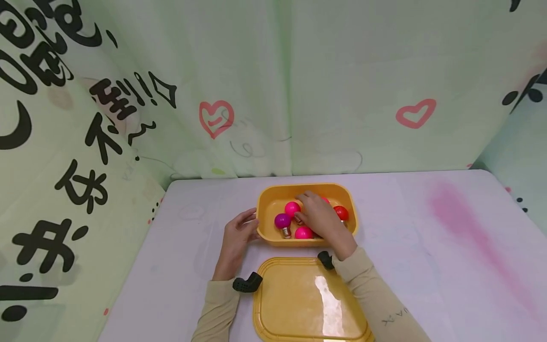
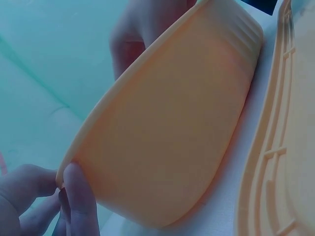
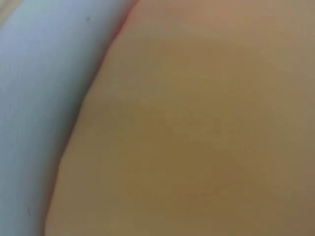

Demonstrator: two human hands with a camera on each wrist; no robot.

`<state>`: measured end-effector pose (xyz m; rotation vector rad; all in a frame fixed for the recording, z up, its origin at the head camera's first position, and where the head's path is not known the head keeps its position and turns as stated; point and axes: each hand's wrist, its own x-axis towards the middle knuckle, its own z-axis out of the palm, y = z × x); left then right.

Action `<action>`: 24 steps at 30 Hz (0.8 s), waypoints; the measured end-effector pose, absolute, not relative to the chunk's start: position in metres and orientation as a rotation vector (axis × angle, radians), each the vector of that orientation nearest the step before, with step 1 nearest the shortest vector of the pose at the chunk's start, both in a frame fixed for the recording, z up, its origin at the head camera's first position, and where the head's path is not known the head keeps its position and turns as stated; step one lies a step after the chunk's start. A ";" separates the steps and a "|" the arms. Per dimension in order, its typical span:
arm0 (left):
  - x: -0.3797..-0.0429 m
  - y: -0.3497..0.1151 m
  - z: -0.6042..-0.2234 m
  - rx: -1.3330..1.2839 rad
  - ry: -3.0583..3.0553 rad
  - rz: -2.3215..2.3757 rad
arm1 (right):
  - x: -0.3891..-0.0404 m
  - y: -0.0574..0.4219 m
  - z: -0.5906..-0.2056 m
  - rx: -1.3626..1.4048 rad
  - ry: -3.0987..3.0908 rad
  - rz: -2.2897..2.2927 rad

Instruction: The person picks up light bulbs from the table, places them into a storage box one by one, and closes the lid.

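A yellow plastic box [image 1: 307, 242] stands on the table with toy light bulbs inside. Purple [image 1: 282, 220], pink [image 1: 304, 232] and red [image 1: 340, 212] bulbs show, some with silvery screw bases. At the box's left end, my left hand [image 1: 237, 240] pinches the rim between thumb and fingers, as the left wrist view shows against the box wall [image 2: 162, 123]. My right hand [image 1: 322, 218] reaches into the box over the bulbs, its thumb beside another pink bulb [image 1: 292, 208]. Whether it grips a bulb is hidden. Only the blurred box wall [image 3: 197, 137] fills most of the right wrist view.
A yellow lid [image 1: 295, 299] lies on the table in front of the box, partly under the right sleeve. The pale table [image 1: 427, 266] extends to both sides. Behind and to the left hangs a light green curtain [image 1: 342, 95] with hearts and black writing.
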<state>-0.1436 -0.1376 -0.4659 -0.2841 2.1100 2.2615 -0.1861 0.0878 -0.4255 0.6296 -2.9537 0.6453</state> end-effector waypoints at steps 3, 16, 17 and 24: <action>-0.143 -0.138 -0.465 -0.280 2.097 2.274 | -0.182 0.090 -0.421 0.622 -2.947 0.655; -0.142 -0.140 -0.460 -0.300 2.175 2.213 | -0.159 0.106 -0.404 0.636 -2.863 0.733; -0.142 -0.141 -0.460 -0.290 2.189 2.203 | -0.158 0.107 -0.403 0.623 -2.869 0.734; -0.135 -0.146 -0.453 -0.284 2.248 2.159 | -0.143 0.121 -0.393 0.587 -2.877 0.741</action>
